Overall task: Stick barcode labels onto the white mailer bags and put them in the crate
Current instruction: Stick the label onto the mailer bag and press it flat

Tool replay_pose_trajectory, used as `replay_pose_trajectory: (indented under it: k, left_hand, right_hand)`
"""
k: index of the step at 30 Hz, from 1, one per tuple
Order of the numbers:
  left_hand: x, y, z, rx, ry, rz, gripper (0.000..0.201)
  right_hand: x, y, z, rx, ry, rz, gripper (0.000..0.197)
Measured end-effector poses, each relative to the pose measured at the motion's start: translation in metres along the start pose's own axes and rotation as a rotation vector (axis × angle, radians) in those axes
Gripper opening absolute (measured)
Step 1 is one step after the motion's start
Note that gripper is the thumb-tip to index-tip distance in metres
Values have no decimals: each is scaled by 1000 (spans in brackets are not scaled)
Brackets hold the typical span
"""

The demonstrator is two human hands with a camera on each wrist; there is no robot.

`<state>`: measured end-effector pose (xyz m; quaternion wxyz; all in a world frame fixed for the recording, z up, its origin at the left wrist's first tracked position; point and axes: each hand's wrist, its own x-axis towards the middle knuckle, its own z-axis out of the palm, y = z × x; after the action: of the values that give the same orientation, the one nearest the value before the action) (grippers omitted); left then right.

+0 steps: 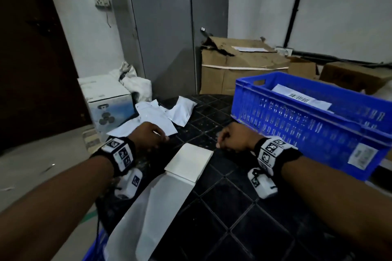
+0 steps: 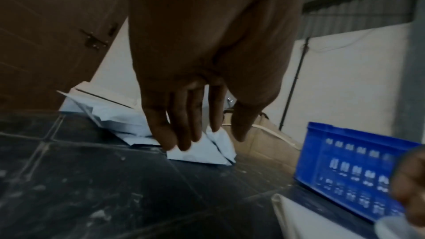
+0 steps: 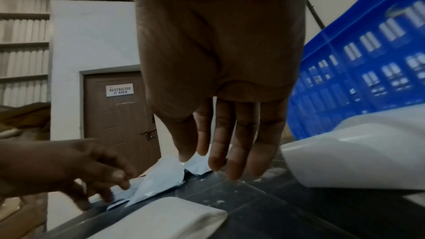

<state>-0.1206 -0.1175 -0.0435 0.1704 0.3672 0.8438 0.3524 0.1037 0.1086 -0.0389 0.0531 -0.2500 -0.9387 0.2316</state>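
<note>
A left hand (image 1: 148,133) is reaching, fingers relaxed and empty, over thin white mailer bags (image 1: 167,114) piled beside the blue crate (image 1: 307,125); the right hand (image 1: 233,137) (equally empty) is hovering. They look limp and slippery, best pinched at an edge.

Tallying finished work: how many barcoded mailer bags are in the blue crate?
1 visible: a barcoded mailer bag lies flat inside the blue crate on the table's right side. The near crate wall hides the bottom, so others may lie beneath.
</note>
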Motion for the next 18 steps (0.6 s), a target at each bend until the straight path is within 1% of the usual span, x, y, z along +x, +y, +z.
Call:
replay_pose_trajectory:
  k: [2, 3, 4, 6, 7, 8, 9, 11, 15, 18]
  left_hand:
    - [35, -15, -2, 305, 64, -27, 35]
    - [51, -22, -2, 467, 80, -7, 48]
    - [65, -26, 0, 581, 78, 28, 60]
    - [87, -32, 8, 713, 38, 90, 81]
    - [97, -34, 14, 766, 14, 96, 88]
    - [104, -33, 20, 809, -7, 88, 91]
    - [109, -30, 27, 846, -24, 80, 90]
    - [111, -21, 37, 942, -45, 84, 77]
    - [108, 0, 51, 1190, -17, 180, 36]
    - [101, 11, 52, 1247, -9, 198, 31]
  right_hand:
    - [19, -7, 6, 21, 14, -24, 12]
    - [27, -9, 9, 26, 19, -36, 12]
    - [35, -10, 12, 24, 17, -51, 12]
    - [46, -12, 18, 12, 0, -76, 11]
    - [53, -10, 20, 10, -8, -82, 10]
    - [57, -8, 21, 8, -12, -86, 10]
    - [61, -6, 22, 9, -15, -84, 10]
    - [64, -3, 21, 15, -33, -88, 11]
    - [63, 3, 12, 17, -90, -91, 11]
    - [57, 2, -1, 41, -66, -83, 11]
